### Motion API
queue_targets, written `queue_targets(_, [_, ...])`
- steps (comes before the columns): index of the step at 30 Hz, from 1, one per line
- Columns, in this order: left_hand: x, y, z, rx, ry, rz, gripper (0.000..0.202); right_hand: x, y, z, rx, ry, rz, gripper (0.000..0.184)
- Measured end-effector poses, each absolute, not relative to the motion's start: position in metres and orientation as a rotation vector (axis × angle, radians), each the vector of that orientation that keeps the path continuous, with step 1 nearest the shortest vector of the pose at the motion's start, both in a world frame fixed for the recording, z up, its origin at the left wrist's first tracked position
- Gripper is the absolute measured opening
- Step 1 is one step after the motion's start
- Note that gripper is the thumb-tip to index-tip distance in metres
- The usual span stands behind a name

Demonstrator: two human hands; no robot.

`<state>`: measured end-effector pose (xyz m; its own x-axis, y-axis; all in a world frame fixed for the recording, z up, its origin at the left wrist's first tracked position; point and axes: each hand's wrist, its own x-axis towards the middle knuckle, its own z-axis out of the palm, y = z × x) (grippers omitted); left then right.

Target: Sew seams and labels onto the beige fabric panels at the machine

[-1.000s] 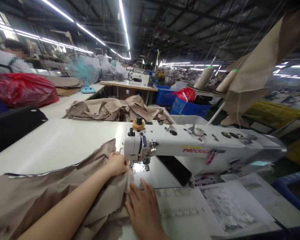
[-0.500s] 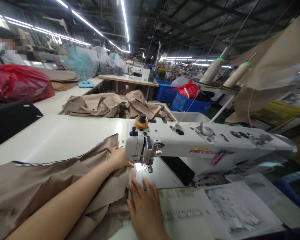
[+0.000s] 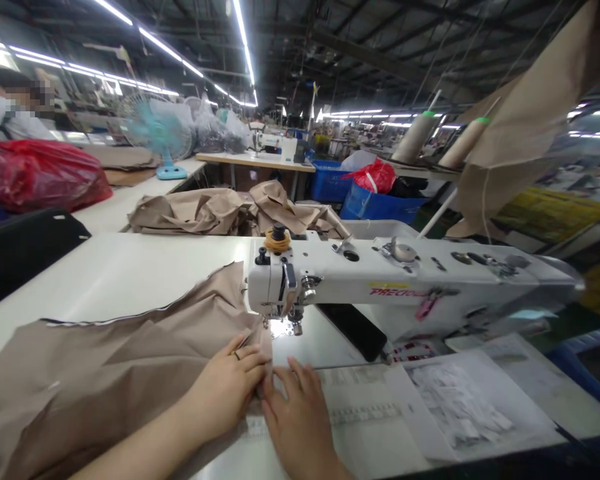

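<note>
A large piece of beige fabric (image 3: 145, 353) with a dark, white-lined edge lies on the table, its right edge running under the needle area of a white sewing machine (image 3: 330, 270). In front of the presser foot, my left hand (image 3: 225, 387) is closed on the fabric's right edge, a ring on one finger. Close beside it is my right hand (image 3: 300, 417), its fingers apart and resting on the table, the thumb side touching the fabric edge. The left fingertips partly hide where the two hands meet.
A black phone (image 3: 355, 330) lies under the machine arm. A white box (image 3: 475, 407) of small pale pieces is at right. Behind are crumpled beige fabric (image 3: 195, 210), a blue fan (image 3: 167, 143) and thread cones (image 3: 414, 137). A person (image 3: 15, 110) sits at far left.
My left hand has come back from beside the machine head to the fabric edge near my right hand. The right hand stays low, its fingers slightly more bent.
</note>
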<state>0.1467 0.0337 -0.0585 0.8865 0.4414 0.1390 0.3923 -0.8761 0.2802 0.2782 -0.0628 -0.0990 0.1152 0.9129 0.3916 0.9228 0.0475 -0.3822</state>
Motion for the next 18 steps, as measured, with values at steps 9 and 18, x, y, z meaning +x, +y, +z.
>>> queue_targets(9, [0.147, 0.048, -0.059, 2.886, 0.584, 0.369, 0.017, 0.287, -0.046, -0.096, -1.817, -1.854, -0.155, 0.02])
queue_targets(18, [0.141, 0.06, -0.073, 2.884, 0.476, 0.515, 0.017, 0.299, -0.039, -0.084, -1.718, -1.958, -0.074, 0.015])
